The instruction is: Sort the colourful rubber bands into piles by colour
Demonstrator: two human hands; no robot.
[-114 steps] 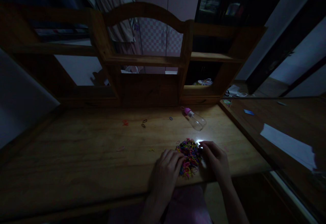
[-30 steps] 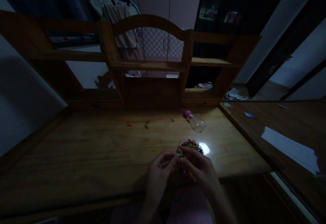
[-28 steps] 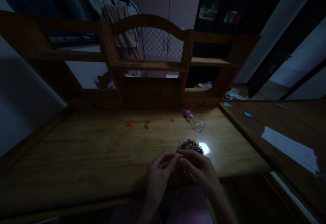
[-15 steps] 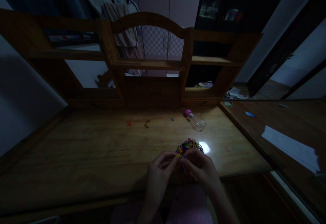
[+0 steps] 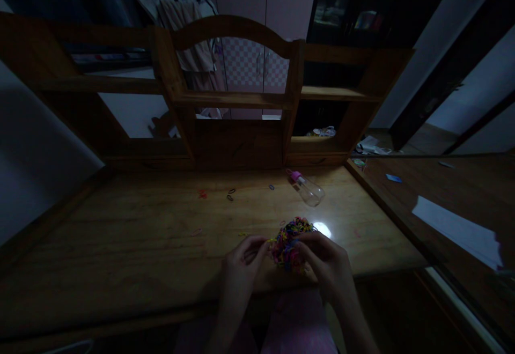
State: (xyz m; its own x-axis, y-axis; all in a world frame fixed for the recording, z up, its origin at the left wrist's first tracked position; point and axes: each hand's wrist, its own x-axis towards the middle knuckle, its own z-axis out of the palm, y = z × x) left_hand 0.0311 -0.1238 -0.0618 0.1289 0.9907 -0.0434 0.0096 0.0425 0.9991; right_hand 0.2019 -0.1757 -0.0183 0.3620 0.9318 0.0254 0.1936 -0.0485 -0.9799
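Note:
A heap of small multicoloured rubber bands (image 5: 293, 236) lies near the front of the wooden desk, between my two hands. At the heap's left side, my left hand (image 5: 242, 263) is closed, its thumb and forefinger pinching a yellow rubber band (image 5: 270, 241). My right hand (image 5: 328, 260) reaches over the right side of the heap with its fingertips pinched together at a blue rubber band (image 5: 295, 243). Part of the heap is hidden behind the right fingers. A few yellow bands (image 5: 243, 234) lie just beyond my left hand.
Farther back on the desk (image 5: 140, 236) lie orange bands (image 5: 202, 194), dark bands (image 5: 230, 194) and a clear bulb-shaped bottle (image 5: 310, 192) with a pink cap. A wooden shelf unit (image 5: 237, 99) stands along the back edge. White paper (image 5: 456, 230) rests on the surface to the right.
My hands, close together over the heap before, have moved apart. The left one shifted left with the yellow band, and more of the heap shows between them.

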